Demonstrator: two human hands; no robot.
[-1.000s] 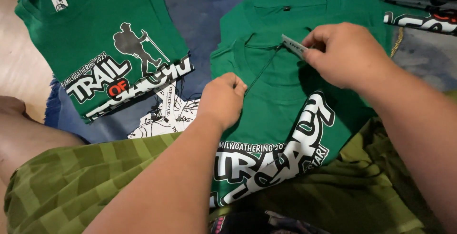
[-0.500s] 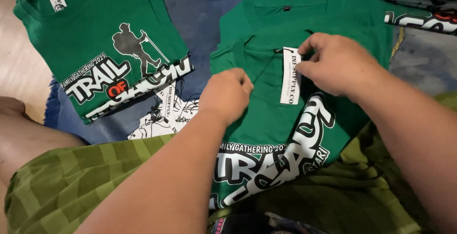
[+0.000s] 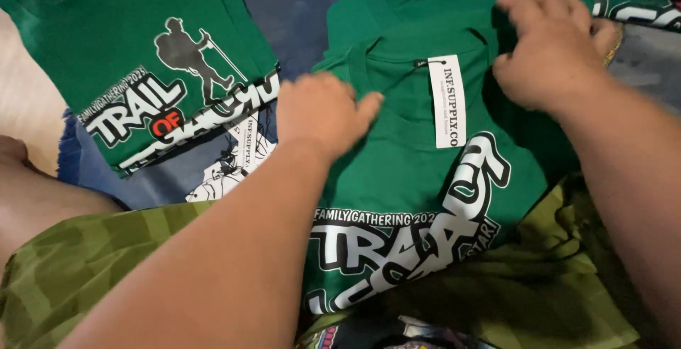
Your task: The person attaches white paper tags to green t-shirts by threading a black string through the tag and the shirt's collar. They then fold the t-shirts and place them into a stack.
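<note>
A green T-shirt (image 3: 425, 179) with white lettering lies flat, a long white tag (image 3: 447, 101) on its collar.

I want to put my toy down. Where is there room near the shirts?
Bare room: the blue patch between the left shirt and the middle shirt. It is crowded under the left hand and right hand, both on the middle shirt beside the white tag.

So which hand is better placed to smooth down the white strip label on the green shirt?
Probably the right hand: its fingers sit just beside the white label near the collar of the green shirt. The left hand lies flat farther off, pinning the fabric.
</note>
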